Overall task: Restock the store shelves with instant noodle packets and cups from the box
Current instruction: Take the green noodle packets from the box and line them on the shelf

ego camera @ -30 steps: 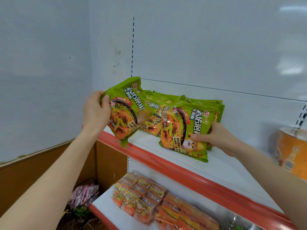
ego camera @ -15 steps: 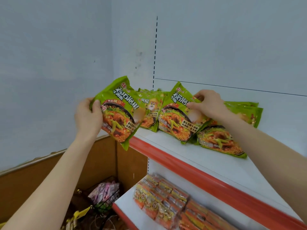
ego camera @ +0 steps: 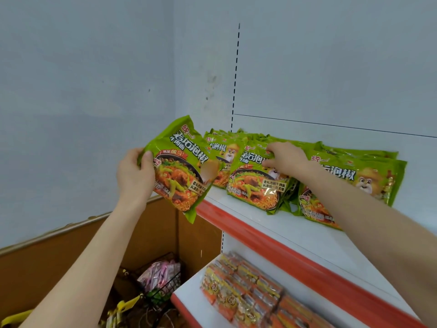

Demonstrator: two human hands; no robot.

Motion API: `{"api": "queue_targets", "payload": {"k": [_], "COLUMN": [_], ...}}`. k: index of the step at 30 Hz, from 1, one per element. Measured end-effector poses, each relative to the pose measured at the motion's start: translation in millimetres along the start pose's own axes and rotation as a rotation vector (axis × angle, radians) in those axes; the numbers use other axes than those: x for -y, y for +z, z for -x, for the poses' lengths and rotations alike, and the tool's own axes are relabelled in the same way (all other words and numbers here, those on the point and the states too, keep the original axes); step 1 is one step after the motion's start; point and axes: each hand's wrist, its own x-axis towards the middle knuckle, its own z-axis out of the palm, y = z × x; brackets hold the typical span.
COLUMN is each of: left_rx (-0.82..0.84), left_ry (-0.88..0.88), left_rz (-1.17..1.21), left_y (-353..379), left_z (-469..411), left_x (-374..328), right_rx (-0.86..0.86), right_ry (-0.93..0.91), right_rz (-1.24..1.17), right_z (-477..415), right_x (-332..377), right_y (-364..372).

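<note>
A pale wall (ego camera: 82,91) fills the upper part of the view, with a brown wooden panel (ego camera: 59,261) running below it on the left. The white upper shelf (ego camera: 319,237) has a red front edge (ego camera: 272,247). Under it, the lower shelf (ego camera: 189,290) carries rows of orange packets (ego camera: 248,292) lying flat.

Green noodle packets (ego camera: 369,176) lie overlapped along the back of the upper shelf, leaning towards the rear panel. One leaning packet (ego camera: 255,183) stands at the front of this row, its bottom edge on the shelf. The right grip (ego camera: 286,156) holds it by the top edge, fingers curled over the back and thumb on the printed face.

A tilted packet (ego camera: 179,171) hangs in the air just off the left end of the upper shelf, its lower corner dipping below the red edge. The left grip (ego camera: 136,174) clasps its left side, thumb across the front.

Down in the corner, a dark wire basket (ego camera: 163,287) holds pink wrappers (ego camera: 158,273).
</note>
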Motion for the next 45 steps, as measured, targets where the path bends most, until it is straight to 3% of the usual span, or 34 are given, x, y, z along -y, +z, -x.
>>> {"api": "queue_targets", "payload": {"k": [3, 8, 14, 17, 21, 25, 31, 34, 40, 45], "left_rx": [0.016, 0.047, 0.158, 0.219, 0.313, 0.444, 0.669, 0.768, 0.662, 0.598], "left_ry": [-0.042, -0.142, -0.195, -0.221, -0.202, 0.024, 0.452, 0.586, 0.664, 0.657], "left_rz": [0.074, 0.212, 0.347, 0.426, 0.446, 0.305, -0.218, -0.512, -0.5, -0.481], "left_y": [0.0, 8.2, 30.5, 45.4, 68.4, 87.8, 103.0, 110.3, 113.9, 117.5], "left_z": [-2.0, 1.3, 22.5, 34.4, 50.3, 76.9, 131.8, 144.9, 149.0, 152.6], "left_x": [0.8, -6.0, -18.8, -22.9, -25.3, -28.8, -11.6, 0.0, 6.1, 9.1], "right_rx": [-0.06, -0.332, -0.106, -0.003, -0.084, -0.161, -0.304, -0.3, -0.297, -0.271], "right_ry": [0.04, 0.015, 0.039, 0.038, 0.054, 0.14, 0.279, 0.336, 0.306, 0.243], "right_rz": [-0.182, -0.564, -1.04, -1.165, -1.115, -1.074, -0.956, -0.878, -0.518, -0.365], "right_z": [4.0, 22.7, 50.5, 62.1, 81.9, 109.8, 146.1, 153.5, 149.9, 148.9], "right_x": [-2.8, 3.0, 17.0, 13.2, -6.3, -41.5, -99.9, -114.5, -121.5, -115.6], "right_y": [2.6, -16.3, -36.5, -42.4, -51.5, -61.2, -69.4, -62.4, -40.8, -41.1]}}
